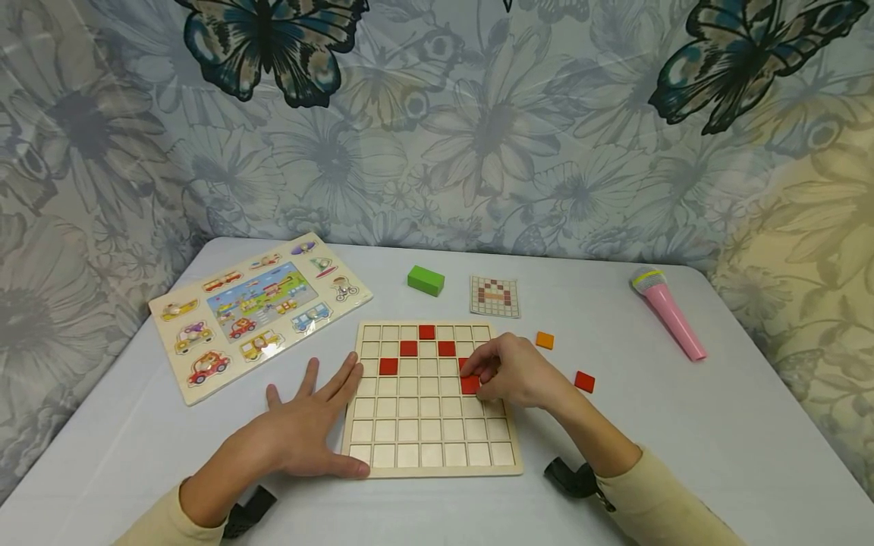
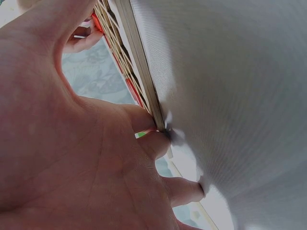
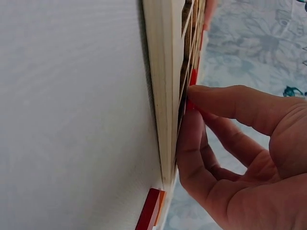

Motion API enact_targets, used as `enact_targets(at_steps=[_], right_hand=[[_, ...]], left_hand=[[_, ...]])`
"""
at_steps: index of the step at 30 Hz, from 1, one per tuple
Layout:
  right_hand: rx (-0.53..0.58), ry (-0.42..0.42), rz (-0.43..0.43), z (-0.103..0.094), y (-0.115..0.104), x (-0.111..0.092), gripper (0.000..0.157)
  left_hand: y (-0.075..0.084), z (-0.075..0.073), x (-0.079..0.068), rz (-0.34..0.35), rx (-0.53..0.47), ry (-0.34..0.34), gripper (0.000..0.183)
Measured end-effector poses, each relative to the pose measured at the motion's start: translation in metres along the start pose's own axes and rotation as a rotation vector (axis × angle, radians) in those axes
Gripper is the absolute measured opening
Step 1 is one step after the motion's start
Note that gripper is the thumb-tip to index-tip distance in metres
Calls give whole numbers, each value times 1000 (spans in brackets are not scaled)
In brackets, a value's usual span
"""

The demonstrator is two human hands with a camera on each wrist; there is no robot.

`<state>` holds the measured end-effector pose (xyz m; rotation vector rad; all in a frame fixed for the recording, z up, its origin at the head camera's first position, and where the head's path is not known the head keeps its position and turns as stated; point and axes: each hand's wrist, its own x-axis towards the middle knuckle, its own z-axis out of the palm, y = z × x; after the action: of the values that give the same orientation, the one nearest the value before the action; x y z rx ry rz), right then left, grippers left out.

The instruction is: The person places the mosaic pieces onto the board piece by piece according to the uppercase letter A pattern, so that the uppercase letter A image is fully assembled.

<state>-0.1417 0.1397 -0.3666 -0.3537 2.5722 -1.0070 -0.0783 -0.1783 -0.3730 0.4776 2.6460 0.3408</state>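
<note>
A wooden grid board lies on the white table, with several red tiles in its upper squares, one of them a red tile in the top row. My left hand is spread at the board's left side, thumb near the lower left corner and fingertips along the edge. My right hand pinches a red square tile between thumb and finger at the board's right part. In the head view this tile sits over a square, just below another red tile partly hidden by the fingers.
An orange tile and a loose red tile lie right of the board. Behind it are a green block and a small pattern card. A vehicle picture puzzle lies left, a pink toy microphone right.
</note>
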Motion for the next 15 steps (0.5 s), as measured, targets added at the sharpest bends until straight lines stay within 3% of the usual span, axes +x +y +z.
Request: enact_targets(at_steps=[15], right_hand=[[-7,-10,-33,-1,1,0,28]], left_hand=[[1,-1,-1,-5,-2,1,138]])
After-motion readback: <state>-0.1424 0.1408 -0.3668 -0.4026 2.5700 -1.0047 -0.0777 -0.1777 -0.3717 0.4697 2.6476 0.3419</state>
